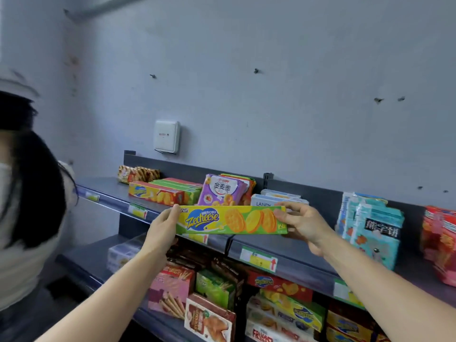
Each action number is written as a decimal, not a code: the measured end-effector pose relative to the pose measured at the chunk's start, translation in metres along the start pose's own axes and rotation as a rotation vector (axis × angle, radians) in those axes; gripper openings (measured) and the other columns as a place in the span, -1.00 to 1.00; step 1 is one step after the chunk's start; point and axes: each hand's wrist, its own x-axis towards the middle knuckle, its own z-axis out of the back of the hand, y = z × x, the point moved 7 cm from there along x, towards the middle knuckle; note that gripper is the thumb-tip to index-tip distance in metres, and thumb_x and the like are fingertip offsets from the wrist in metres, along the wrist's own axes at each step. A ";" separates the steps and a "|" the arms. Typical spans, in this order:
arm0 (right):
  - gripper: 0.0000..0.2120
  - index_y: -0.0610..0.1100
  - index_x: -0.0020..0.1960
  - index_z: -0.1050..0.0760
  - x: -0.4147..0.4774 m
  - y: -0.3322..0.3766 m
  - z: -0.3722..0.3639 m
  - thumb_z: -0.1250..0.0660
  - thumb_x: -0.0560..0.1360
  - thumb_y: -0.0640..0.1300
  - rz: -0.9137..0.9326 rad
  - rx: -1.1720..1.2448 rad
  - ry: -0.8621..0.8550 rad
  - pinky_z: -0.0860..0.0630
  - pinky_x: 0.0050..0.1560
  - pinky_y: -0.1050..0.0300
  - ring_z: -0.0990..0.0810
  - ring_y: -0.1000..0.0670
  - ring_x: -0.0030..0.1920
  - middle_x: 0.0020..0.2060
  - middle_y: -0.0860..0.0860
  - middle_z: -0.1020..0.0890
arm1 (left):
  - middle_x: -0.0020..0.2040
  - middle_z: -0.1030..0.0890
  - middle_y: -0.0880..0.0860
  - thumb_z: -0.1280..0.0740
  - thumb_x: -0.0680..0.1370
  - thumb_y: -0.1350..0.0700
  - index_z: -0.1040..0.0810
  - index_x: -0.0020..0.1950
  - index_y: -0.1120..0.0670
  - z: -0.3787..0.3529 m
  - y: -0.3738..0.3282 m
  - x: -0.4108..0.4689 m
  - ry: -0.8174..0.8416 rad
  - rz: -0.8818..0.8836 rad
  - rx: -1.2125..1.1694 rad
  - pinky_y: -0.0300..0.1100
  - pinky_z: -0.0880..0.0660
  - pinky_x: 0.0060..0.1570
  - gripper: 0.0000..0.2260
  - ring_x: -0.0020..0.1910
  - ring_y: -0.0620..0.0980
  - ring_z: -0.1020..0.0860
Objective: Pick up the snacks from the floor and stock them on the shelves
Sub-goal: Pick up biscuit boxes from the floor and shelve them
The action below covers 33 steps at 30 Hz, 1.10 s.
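A long yellow-green Zecheese biscuit box (229,220) is held level in front of the top shelf (111,187). My left hand (161,230) grips its left end and my right hand (304,224) grips its right end. Just behind the box, on the top shelf, lie similar red and green Zecheese boxes (162,192), a purple snack bag (220,190) and white LANDY boxes (276,199). The floor is out of view.
Blue packets (370,225) and red packets (440,243) stand further right on the top shelf. The lower shelf (81,261) holds several biscuit boxes. Another person (27,193) stands close at the left edge. A white wall box (166,137) hangs above the shelf.
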 end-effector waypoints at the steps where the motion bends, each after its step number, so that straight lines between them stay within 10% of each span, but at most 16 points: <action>1: -0.72 -0.14 0.13 -0.59 0.006 0.000 -0.017 -0.48 0.43 -0.18 0.004 -0.004 -0.013 -0.57 0.03 0.05 -0.65 -0.13 0.02 0.02 -0.14 -0.66 | 0.15 -0.55 -0.03 -0.17 0.62 -0.14 -0.50 0.13 -0.06 0.016 0.001 0.012 -0.008 -0.007 0.052 0.12 -0.39 0.31 -0.77 0.20 0.05 -0.49; 8: -0.77 -0.10 0.09 -0.57 0.050 -0.007 -0.124 -0.46 0.45 -0.19 0.042 0.045 -0.051 -0.41 -0.22 0.31 -0.57 0.04 -0.08 -0.06 -0.06 -0.60 | 0.24 -0.58 0.06 -0.19 0.63 -0.03 -0.49 0.34 0.01 0.095 0.000 0.079 0.001 0.002 0.232 0.04 -0.44 0.20 -0.68 0.23 0.11 -0.52; 16: -0.56 -0.19 0.20 -0.43 0.112 -0.025 -0.210 -0.51 0.39 -0.23 0.019 0.105 -0.020 -0.47 0.04 0.17 -0.58 0.03 0.04 0.11 -0.08 -0.59 | -0.14 -0.51 0.00 -0.17 0.65 0.04 -0.48 -0.07 -0.16 0.144 0.006 0.148 -0.044 -0.005 0.258 -0.09 -0.35 -0.10 -0.84 -0.10 0.01 -0.38; 21: -0.53 -0.24 0.22 -0.46 0.158 -0.038 -0.247 -0.53 0.37 -0.22 0.022 0.092 -0.017 -0.51 -0.08 0.25 -0.60 0.05 -0.05 0.02 -0.07 -0.63 | -0.21 -0.49 -0.04 -0.16 0.65 0.14 -0.46 0.03 -0.04 0.163 0.016 0.197 -0.104 -0.004 0.279 -0.19 -0.33 -0.28 -0.88 -0.27 -0.07 -0.36; 33: -0.39 -0.23 0.29 -0.49 0.229 -0.071 -0.299 -0.59 0.30 -0.13 -0.039 0.003 -0.095 -0.48 0.23 0.07 -0.58 -0.04 0.18 0.16 -0.09 -0.62 | 0.09 -0.61 -0.01 -0.11 0.55 0.37 -0.50 0.25 0.00 0.197 0.042 0.304 -0.047 0.005 0.460 -0.17 -0.42 -0.08 -0.60 -0.03 -0.04 -0.52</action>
